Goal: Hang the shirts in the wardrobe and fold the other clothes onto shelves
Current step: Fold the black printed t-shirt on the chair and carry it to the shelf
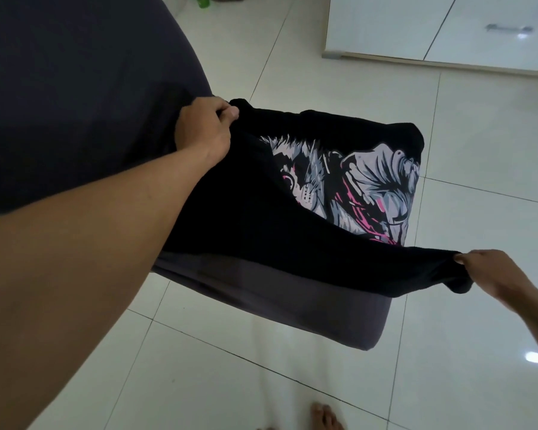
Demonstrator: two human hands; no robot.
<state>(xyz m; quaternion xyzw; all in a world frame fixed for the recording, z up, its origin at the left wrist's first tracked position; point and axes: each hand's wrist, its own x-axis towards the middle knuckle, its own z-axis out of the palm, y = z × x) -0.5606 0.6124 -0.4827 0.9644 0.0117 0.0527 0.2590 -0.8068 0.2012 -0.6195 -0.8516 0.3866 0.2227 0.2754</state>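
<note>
A black T-shirt [246,218] with a grey, white and pink print lies spread over the corner of a dark grey bed [75,72]. My left hand [204,127] pinches the shirt's far edge near the bed's middle. At the lower right my right hand [491,271] pinches the shirt's near corner and pulls the cloth taut past the mattress corner. Part of the shirt is folded over, hiding some of the print.
White floor tiles [448,352] surround the bed corner. A glossy white wardrobe [441,29] with a metal handle stands at the top right. A green object [203,0] lies on the floor at the top edge. My bare toes [323,417] show at the bottom.
</note>
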